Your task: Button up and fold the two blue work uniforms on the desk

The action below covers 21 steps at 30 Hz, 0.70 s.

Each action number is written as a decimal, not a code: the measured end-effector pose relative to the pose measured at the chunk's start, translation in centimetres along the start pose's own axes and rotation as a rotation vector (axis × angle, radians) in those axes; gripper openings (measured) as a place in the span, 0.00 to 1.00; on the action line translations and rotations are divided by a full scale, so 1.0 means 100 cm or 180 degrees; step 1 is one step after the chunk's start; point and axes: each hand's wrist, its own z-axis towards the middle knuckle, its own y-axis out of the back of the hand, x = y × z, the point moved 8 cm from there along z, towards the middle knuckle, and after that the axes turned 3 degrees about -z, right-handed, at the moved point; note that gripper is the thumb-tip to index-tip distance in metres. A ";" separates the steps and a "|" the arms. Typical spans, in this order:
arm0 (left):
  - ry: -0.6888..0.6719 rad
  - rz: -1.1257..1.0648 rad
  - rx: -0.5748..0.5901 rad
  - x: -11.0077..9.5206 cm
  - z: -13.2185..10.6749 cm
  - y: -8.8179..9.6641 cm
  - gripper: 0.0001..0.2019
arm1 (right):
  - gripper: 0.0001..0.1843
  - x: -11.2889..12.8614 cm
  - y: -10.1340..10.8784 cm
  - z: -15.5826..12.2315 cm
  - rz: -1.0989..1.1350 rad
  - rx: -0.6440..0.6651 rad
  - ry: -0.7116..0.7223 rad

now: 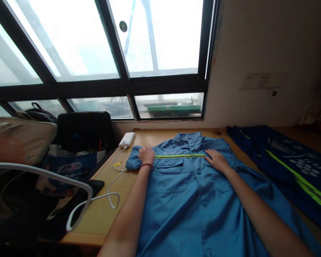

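Observation:
A light blue work shirt (187, 200) with a yellow-green reflective stripe lies front-up on the wooden table (104, 210), collar toward the window. My left hand (146, 155) is closed on the shirt's left shoulder, where the short sleeve bunches up. A red bracelet rings that wrist. My right hand (216, 159) lies flat and open on the right chest, fingers stretched toward the stripe.
A white power bank (126, 139) with a white cable (112, 185) lies left of the shirt. A dark blue garment (289, 164) with yellow-green stripes lies at the right. Bags (21, 139) and a black case (84, 130) crowd the left; a white hanger (53, 182) juts in there.

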 end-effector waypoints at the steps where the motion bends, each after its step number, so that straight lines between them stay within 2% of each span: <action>1: 0.0328 0.0089 -0.0232 0.021 0.008 0.011 0.19 | 0.27 0.000 0.000 0.000 -0.0044 -0.0018 -0.0004; 3: 0.0972 0.0172 -0.0457 0.063 0.018 0.025 0.21 | 0.27 0.001 0.001 0.000 -0.0084 -0.0079 -0.0017; 5: 0.1429 0.0101 -0.0327 0.097 0.024 0.026 0.27 | 0.26 0.002 0.002 0.000 -0.0092 -0.0113 -0.0030; 7: 0.1463 -0.0044 0.0014 0.112 0.031 0.019 0.30 | 0.26 0.002 0.003 0.000 -0.0085 -0.0117 -0.0041; 9: 0.1219 -0.0178 0.0347 0.111 0.036 0.013 0.26 | 0.26 0.002 0.004 0.000 -0.0080 -0.0112 -0.0061; 11: 0.1060 -0.0245 0.0453 0.104 0.040 0.015 0.22 | 0.26 0.001 0.004 0.000 -0.0080 -0.0102 -0.0084; 13: 0.0936 -0.0251 0.0226 0.089 0.043 0.030 0.19 | 0.26 0.001 0.003 0.000 -0.0078 -0.0089 -0.0092; 15: 0.0603 -0.0469 0.0081 0.064 0.044 0.048 0.18 | 0.26 0.001 0.003 0.000 -0.0080 -0.0092 -0.0085; 16: 0.0365 -0.0756 0.0179 0.047 0.044 0.054 0.17 | 0.26 0.001 0.003 0.000 -0.0084 -0.0103 -0.0084; 17: 0.0121 -0.1182 0.0469 0.029 0.041 0.056 0.18 | 0.26 0.001 0.003 0.000 -0.0089 -0.0110 -0.0083; 20: -0.0449 -0.2760 0.1995 -0.029 0.017 0.050 0.25 | 0.26 0.001 0.002 0.000 -0.0097 -0.0112 -0.0081; 21: -0.0547 -0.3137 0.2384 -0.043 0.008 0.049 0.26 | 0.26 0.000 0.002 0.000 -0.0095 -0.0108 -0.0080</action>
